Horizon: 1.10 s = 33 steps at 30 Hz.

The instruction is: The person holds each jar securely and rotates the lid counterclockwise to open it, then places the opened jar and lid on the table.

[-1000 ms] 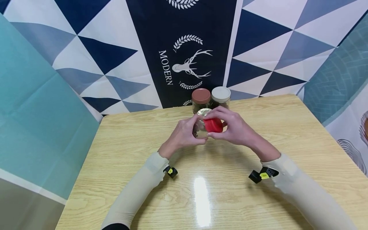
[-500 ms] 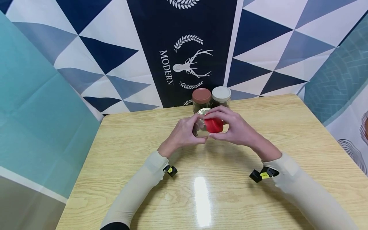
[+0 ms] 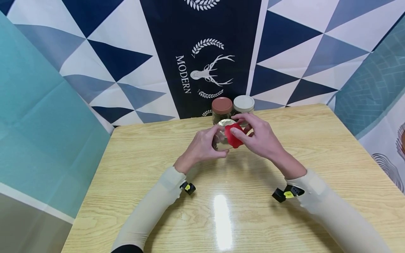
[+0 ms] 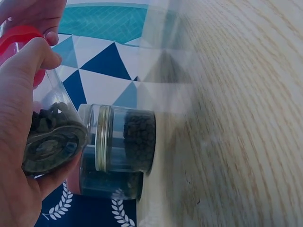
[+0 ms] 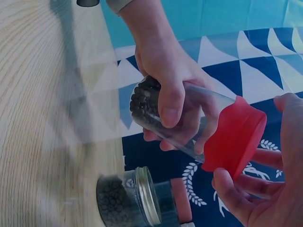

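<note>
My left hand [image 3: 204, 144] grips a clear jar [image 3: 222, 144], its fingers and thumb wrapped round the glass. Dark pellets [image 5: 146, 101] lie at the jar's base in the right wrist view. A bright red lid [image 5: 234, 135] with a wavy edge covers the other end, which tilts toward my right hand [image 3: 262, 138]. The right thumb lies on the red lid [image 3: 233, 136] in the head view, with some fingers curled behind it and the index finger extended above. The left wrist view shows the held jar [image 4: 59, 106] off the table, partly hidden by the left hand.
At the table's back edge stand a jar with a brownish-red lid [image 3: 222, 105] and one with a white lid [image 3: 243, 103]. A gold-rimmed jar of dark pellets [image 4: 137, 139] is just behind the held jar. Patterned cloth [image 3: 126, 63] hangs behind the wooden table [image 3: 142, 175].
My right hand has turned: its thumb moved from the red lid's lower edge onto its front, and its index finger lifted. The red lid looks turned too. My left hand has hardly moved.
</note>
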Tool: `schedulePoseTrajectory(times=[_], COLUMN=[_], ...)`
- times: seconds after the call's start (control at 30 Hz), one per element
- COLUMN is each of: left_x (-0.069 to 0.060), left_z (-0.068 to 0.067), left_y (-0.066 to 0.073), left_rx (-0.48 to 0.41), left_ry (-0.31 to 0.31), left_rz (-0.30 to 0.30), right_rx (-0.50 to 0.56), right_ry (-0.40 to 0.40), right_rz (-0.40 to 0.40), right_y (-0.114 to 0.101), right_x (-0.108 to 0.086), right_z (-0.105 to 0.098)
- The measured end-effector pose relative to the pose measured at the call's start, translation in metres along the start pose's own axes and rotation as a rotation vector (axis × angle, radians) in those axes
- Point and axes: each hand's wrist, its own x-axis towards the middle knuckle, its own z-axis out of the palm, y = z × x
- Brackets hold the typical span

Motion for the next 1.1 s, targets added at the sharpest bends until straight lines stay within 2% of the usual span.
schedulePoseTrajectory(times=[0.17,0.47,0.87,0.97,1.1], left_x=[-0.001,-0.001,-0.001,-0.002,-0.003], left_z=[0.001,0.002,0.002,0.002,0.000], left_y=[-0.001,-0.001,-0.001,-0.002,-0.004], left_rx=[-0.004,-0.004,-0.001,0.002,-0.012], left_ry=[0.004,0.016,0.023,0.027,0.017], left_rz=[0.012,0.022,0.028,0.026,0.021], right_rx=[-0.016,-0.060,-0.045,-0.040,-0.036], right_ry=[-0.019,-0.025,-0.063,-0.088,-0.116], right_rz=[0.013,-0.072,-0.106,-0.140,-0.240], right_y=[0.001,0.004,0.007,0.009,0.013], right_x=[0.000,0.000,-0.001,-0.001,0.000], right_z=[0.003,0.008,0.005,0.003,0.001])
